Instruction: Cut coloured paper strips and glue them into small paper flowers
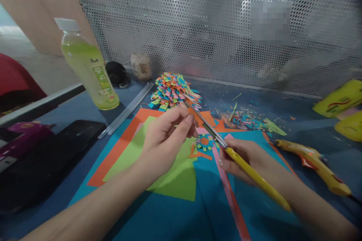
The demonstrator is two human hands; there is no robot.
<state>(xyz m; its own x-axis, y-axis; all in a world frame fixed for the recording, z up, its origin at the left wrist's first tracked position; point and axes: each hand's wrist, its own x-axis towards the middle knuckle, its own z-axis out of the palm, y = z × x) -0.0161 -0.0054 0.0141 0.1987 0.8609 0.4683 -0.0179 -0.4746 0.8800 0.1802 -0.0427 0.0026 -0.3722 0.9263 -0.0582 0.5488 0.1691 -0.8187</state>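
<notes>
My left hand (172,139) is closed, pinching a small orange paper piece (194,115) between thumb and fingers. My right hand (246,158) is wrapped round yellow-handled scissors (249,171), whose metal blades reach up and left to the orange piece. Below the hands lie stacked sheets: a green sheet (181,182), an orange sheet (98,169) and blue paper (158,218). Between the hands, a blue and green paper flower with an orange centre (204,142) rests on the sheets beside orange scraps (202,155). A pink and orange strip (227,188) runs toward the front edge.
Behind the sheets stands a colourful fringed paper pile (172,90), with scraps (246,118) to its right. A drink bottle (92,69), clear sticks (127,111) and a black case (48,165) are left. A yellow glue gun (313,163) lies right. Perforated metal rises behind.
</notes>
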